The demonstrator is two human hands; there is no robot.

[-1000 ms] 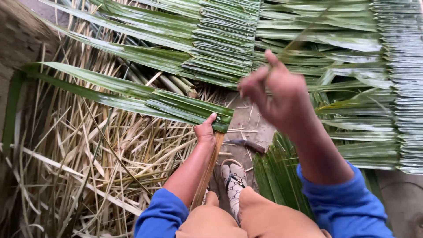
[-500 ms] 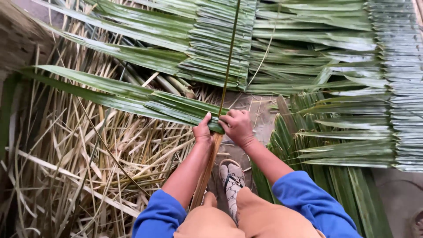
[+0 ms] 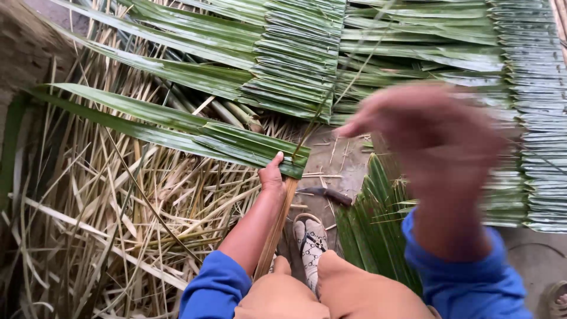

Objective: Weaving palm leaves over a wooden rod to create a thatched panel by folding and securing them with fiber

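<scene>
Dry straw (image 3: 118,224) and woven green palm mats (image 3: 301,53) cover the ground. Left hand (image 3: 273,176) pinches folded green leaves (image 3: 236,142) against a wooden slat (image 3: 277,227). Right hand (image 3: 434,139), blurred and raised beside a thin strip (image 3: 322,109); its grip cannot be told.

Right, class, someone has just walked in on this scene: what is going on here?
A person in blue sleeves is working with palm leaves. The left hand pins folded green leaves against a wooden stick. The right hand is raised and blurred in motion, apparently drawing a thin green strip up from the fold. Finished leaf panels lie ahead, dry stalks to the left, and a knife rests on the ground by a patterned shoe.
</scene>
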